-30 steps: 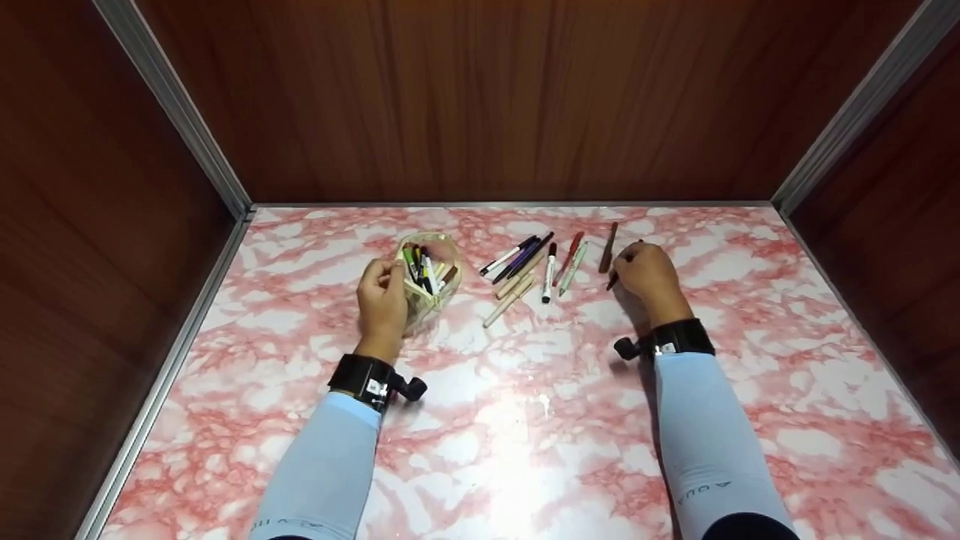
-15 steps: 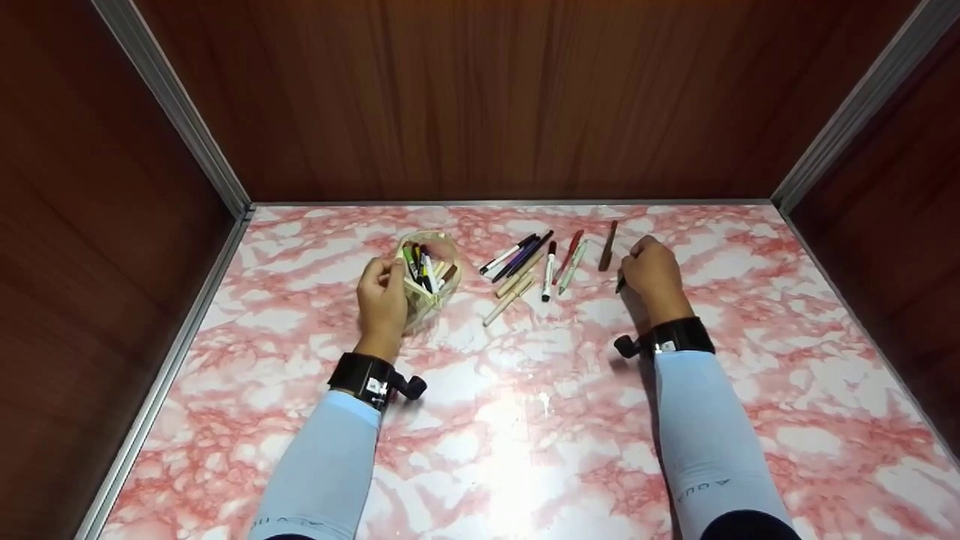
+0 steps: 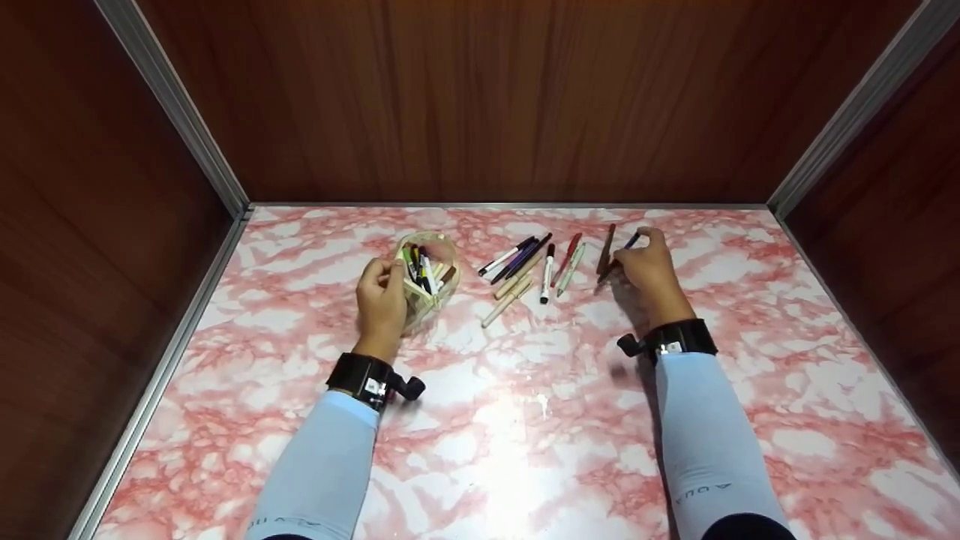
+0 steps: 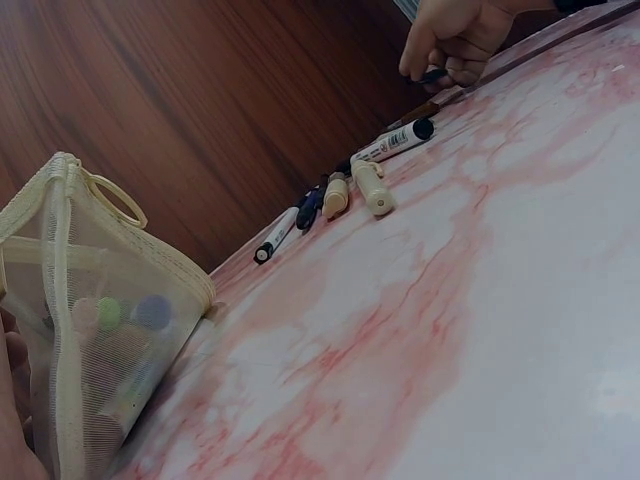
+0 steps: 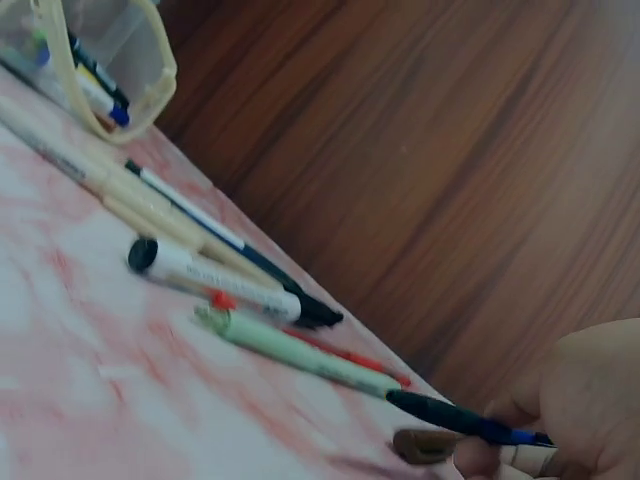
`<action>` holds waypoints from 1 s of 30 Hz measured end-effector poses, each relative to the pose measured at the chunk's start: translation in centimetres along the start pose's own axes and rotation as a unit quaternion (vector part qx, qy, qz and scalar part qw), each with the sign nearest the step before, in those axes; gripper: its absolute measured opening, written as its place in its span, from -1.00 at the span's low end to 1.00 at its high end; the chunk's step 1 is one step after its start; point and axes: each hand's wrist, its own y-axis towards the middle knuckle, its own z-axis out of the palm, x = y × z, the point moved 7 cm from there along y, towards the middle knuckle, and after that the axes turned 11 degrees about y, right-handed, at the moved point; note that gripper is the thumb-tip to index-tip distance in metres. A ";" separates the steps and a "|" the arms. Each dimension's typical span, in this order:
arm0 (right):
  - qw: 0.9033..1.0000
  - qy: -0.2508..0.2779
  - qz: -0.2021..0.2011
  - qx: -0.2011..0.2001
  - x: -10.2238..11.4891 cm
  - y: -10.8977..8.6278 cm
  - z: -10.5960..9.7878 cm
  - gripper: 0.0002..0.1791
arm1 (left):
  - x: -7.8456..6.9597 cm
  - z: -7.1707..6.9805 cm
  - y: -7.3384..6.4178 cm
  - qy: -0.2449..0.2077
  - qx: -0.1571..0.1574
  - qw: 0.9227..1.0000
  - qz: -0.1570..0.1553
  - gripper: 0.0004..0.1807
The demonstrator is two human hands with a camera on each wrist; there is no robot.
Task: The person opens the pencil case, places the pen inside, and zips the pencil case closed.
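Nearer you than the cream mesh pouch [image 4: 130, 262], the pink-and-white marbled tabletop [image 3: 517, 420] gives you wide room. Your left hand [image 3: 382, 296] blocks the pouch's left edge. Right of the pouch comes a narrow gap, then slim multicoloured pens [image 3: 547, 276] lie across the stretch to your right hand [image 3: 651, 274]. Behind the pouch, an upright dark wood-grained panel [image 3: 480, 105] stops you.

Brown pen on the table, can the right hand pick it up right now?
Probably not freely: the right hand is close beside the brown pen, but it holds a blue pen.
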 end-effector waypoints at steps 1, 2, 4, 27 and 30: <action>1.000 0.013 -0.002 0.003 0.3 -0.1 0.3 -0.06 | 0.0 0.0 0.0 0.002 0.001 1.000 -0.003 -0.75; 1.000 0.023 -0.008 0.007 0.6 -0.2 0.5 -0.04 | 0.0 0.0 0.0 0.005 0.001 1.000 -0.004 -0.75; 0.999 0.041 -0.024 0.014 1.3 -0.5 1.2 -0.03 | 0.0 -0.1 0.0 0.010 0.000 1.000 -0.006 -0.76; 0.972 0.186 -0.121 0.080 6.3 -4.9 16.6 -0.14 | 0.2 0.0 0.2 0.002 -0.004 1.000 -0.007 -0.76; 0.974 0.155 -0.133 0.098 6.7 -5.7 19.2 -0.16 | 0.1 0.1 0.1 0.003 -0.007 1.000 0.000 -0.77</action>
